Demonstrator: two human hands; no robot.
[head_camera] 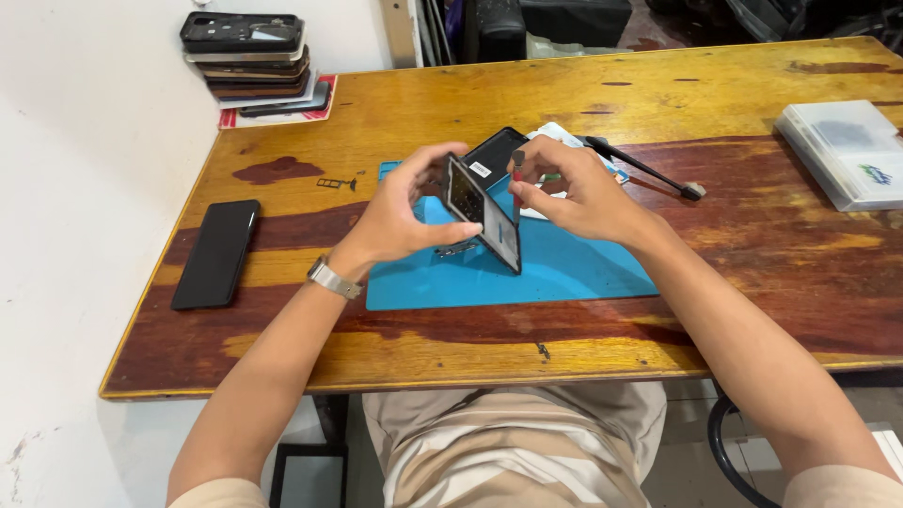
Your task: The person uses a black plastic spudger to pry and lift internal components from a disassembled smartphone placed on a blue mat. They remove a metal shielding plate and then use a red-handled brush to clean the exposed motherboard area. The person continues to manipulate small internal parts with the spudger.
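Nearest you, your lap in striped beige cloth sits under the edge of the wooden counter [602, 367], and both your forearms reach forward over it, the left one with a metal wristwatch [335, 278]. Your left hand [400, 214] is curled closed around an opened phone [483, 213], thumb on the near face and fingers wrapped behind its top edge, holding it tilted on its side above the blue work mat [564, 273], with its lower corner just over the mat. Your right hand [574, 188] is pinched shut on a slim red-handled tool [516, 183], held upright with its shaft touching the phone's edge. A small dark part [455, 250] lies on the mat beneath the phone. On the counter to your left, well apart from the mat, a black phone [216, 252] lies flat. Beyond your hands a black flat piece [494, 150] rests at the mat's far edge, and a dark brush-like tool [644, 169] lies to the right of it. Further right sits a clear plastic box [842, 150]. At the far left corner a stack of phones [252, 61] stands on a red-edged card
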